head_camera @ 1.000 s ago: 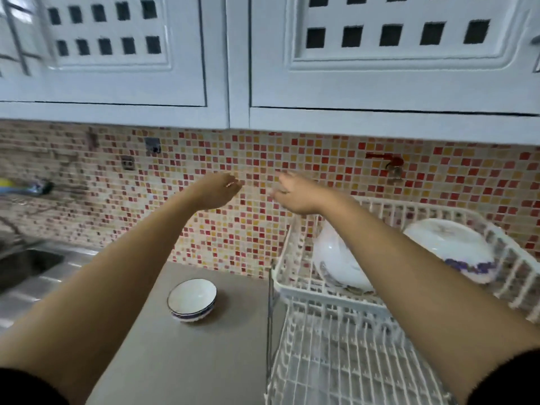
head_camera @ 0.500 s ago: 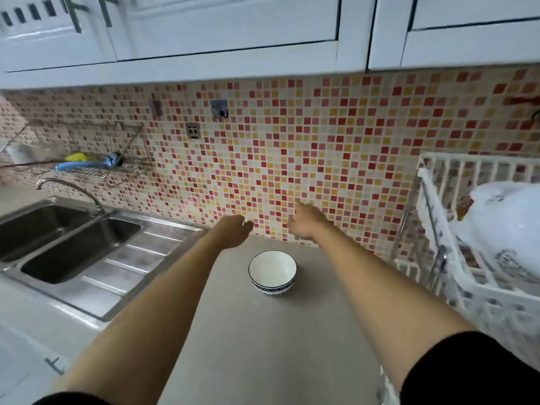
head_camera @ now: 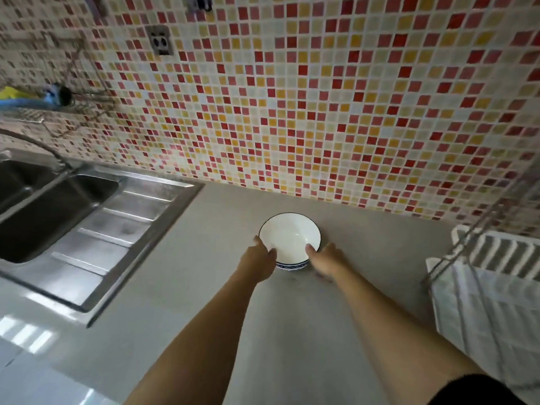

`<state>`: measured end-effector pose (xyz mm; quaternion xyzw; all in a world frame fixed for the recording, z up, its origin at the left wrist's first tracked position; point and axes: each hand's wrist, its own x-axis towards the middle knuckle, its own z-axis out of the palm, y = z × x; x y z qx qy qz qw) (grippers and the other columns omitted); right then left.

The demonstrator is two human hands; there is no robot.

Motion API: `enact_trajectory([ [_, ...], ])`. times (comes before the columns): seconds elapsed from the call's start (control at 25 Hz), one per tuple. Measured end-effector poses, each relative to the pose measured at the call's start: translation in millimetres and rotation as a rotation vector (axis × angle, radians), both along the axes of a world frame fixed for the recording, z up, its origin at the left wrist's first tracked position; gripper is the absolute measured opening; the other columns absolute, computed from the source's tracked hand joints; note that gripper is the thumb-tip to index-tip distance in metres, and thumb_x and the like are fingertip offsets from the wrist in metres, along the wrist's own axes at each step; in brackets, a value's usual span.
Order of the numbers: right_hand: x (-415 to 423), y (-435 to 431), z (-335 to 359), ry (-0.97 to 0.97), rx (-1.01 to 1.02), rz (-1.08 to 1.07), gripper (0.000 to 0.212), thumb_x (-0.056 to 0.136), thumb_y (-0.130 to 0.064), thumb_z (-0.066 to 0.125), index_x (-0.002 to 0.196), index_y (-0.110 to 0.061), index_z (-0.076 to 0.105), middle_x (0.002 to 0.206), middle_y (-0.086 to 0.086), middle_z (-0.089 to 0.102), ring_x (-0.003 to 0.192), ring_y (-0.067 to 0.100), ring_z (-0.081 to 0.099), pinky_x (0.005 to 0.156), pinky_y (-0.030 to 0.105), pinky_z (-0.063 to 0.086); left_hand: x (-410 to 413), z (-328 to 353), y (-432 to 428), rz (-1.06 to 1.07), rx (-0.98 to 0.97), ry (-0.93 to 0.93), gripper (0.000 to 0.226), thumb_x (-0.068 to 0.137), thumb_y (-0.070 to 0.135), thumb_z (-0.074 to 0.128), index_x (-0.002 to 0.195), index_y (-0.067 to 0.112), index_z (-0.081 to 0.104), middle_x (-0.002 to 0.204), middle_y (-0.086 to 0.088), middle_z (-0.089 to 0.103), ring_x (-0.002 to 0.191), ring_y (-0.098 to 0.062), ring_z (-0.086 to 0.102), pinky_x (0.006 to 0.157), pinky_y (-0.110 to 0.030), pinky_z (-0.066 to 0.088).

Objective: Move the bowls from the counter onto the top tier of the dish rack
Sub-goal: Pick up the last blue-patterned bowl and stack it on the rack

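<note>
sink [head_camera: 58, 206]: off to our left, well apart from the action, nothing to worry about there.

counter [head_camera: 204, 287]: plain grey top, no clutter near the bowl that we can see, so we get a straight lift.

left hand [head_camera: 257, 263]: fingers spread, thumb hooked over the near left rim. It's touching the bowl, but we wouldn't call it a proper grip yet.

bowl [head_camera: 289, 238]: white with a blue band at the foot, sitting upright on the counter near the tiled wall, right between our two hands. It looks glazed and probably slick, so we'd get thumbs inside the rim and fingers under the outside wall before lifting, and keep it level.

right hand [head_camera: 324, 261]: same deal on the near right rim, thumb over the edge, fingers low by the counter. Loose contact, not clamped down.

rack [head_camera: 482, 287]: way over at the right edge, and only part of it shows. The top tier is out of view, so we'd carry the bowl up and across, clearing the wire frame.
</note>
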<state>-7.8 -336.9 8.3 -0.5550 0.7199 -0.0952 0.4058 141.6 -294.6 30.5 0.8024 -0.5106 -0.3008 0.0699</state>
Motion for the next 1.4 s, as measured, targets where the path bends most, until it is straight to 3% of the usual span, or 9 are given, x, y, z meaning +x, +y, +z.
enact_trajectory([
  [0.28, 24, -7, -35, -0.681, 0.189, -0.313, 0.04, 0.092, 0.001, 0.037, 0.132, 0.001, 0.038, 0.136, 0.02, 0.046, 0.101, 0.033, 0.06, 0.049, 0.022, 0.057, -20, -28, -1, 0.107, -0.076, 0.033, 0.074, 0.096, 0.026, 0.037, 0.15, 0.007, -0.01, 0.13, -0.026, 0.052, 0.118, -0.041, 0.052, 0.097, -0.041, 0.042],
  [0.4, 14, -5, -29, -0.694, 0.169, -0.245, 0.046, 0.089, 0.007, 0.032, 0.135, 0.0, 0.034, 0.138, 0.019, 0.043, 0.119, 0.037, 0.053, 0.049, 0.027, 0.058, -16, -20, -1, 0.155, -0.073, 0.045, 0.075, 0.093, 0.013, 0.04, 0.15, 0.006, -0.008, 0.132, -0.025, 0.051, 0.121, -0.041, 0.05, 0.097, -0.04, 0.041],
  [0.56, -10, 6, 12, -0.582, 0.103, -0.007, 0.05, 0.088, 0.004, 0.035, 0.136, -0.009, 0.031, 0.138, 0.014, 0.043, 0.113, 0.034, 0.055, 0.074, 0.044, 0.06, 0, 13, 4, 0.163, -0.157, 0.013, 0.062, 0.091, 0.0, 0.035, 0.148, 0.005, 0.01, 0.131, -0.028, 0.051, 0.12, -0.042, 0.05, 0.096, -0.041, 0.042],
  [0.68, -18, 16, 65, -0.408, -0.03, 0.207, 0.054, 0.089, 0.0, 0.037, 0.14, -0.014, 0.028, 0.133, 0.009, 0.046, 0.103, 0.027, 0.055, 0.063, 0.032, 0.059, 10, 45, 11, 0.157, -0.341, 0.022, 0.043, 0.097, 0.008, 0.036, 0.139, 0.006, 0.028, 0.117, -0.029, 0.059, 0.101, -0.042, 0.059, 0.081, -0.041, 0.048],
  [0.84, -22, 36, 143, -0.211, -0.395, 0.289, 0.057, 0.09, -0.004, 0.04, 0.143, -0.02, 0.026, 0.132, 0.011, 0.053, 0.112, 0.03, 0.056, 0.088, 0.04, 0.054, 9, 106, 27, 0.152, -0.627, 0.19, 0.037, 0.101, 0.017, 0.035, 0.137, 0.011, 0.037, 0.088, -0.007, 0.06, 0.068, -0.02, 0.052, 0.061, -0.032, 0.046],
  [0.92, -27, 50, 184, -0.265, -0.511, 0.214, 0.059, 0.088, -0.003, 0.043, 0.142, -0.021, 0.028, 0.13, 0.008, 0.056, 0.104, 0.025, 0.057, 0.082, 0.033, 0.051, 0, 139, 43, 0.162, -0.831, 0.252, 0.035, 0.101, 0.019, 0.034, 0.135, 0.012, 0.042, 0.078, 0.001, 0.055, 0.061, -0.009, 0.048, 0.055, -0.028, 0.042],
  [1.12, -59, 94, 261, -0.325, -0.767, 0.208, 0.044, 0.093, -0.013, 0.045, 0.135, -0.024, 0.042, 0.117, 0.007, 0.065, 0.093, 0.028, 0.064, 0.07, 0.035, 0.052, -34, 205, 77, 0.073, -1.286, 0.227, 0.033, 0.098, 0.011, 0.042, 0.129, 0.004, 0.053, 0.104, -0.017, 0.068, 0.082, -0.028, 0.06, 0.066, -0.029, 0.041],
  [1.32, -110, 132, 307, -0.428, -1.021, 0.129, 0.047, 0.091, -0.001, 0.05, 0.133, -0.022, 0.047, 0.116, 0.003, 0.066, 0.095, 0.017, 0.061, 0.066, 0.016, 0.046, -85, 262, 95, -0.098, -1.475, 0.291, 0.039, 0.098, 0.006, 0.042, 0.137, 0.004, 0.046, 0.125, -0.014, 0.062, 0.102, -0.012, 0.054, 0.077, -0.018, 0.049],
  [1.4, -131, 148, 324, -0.413, -1.123, 0.096, 0.045, 0.091, -0.001, 0.051, 0.132, -0.02, 0.049, 0.116, 0.002, 0.066, 0.098, 0.015, 0.061, 0.069, 0.015, 0.046, -108, 283, 101, -0.14, -1.505, 0.365, 0.04, 0.099, 0.011, 0.038, 0.139, 0.007, 0.043, 0.125, -0.002, 0.06, 0.097, 0.008, 0.055, 0.076, -0.006, 0.045],
])
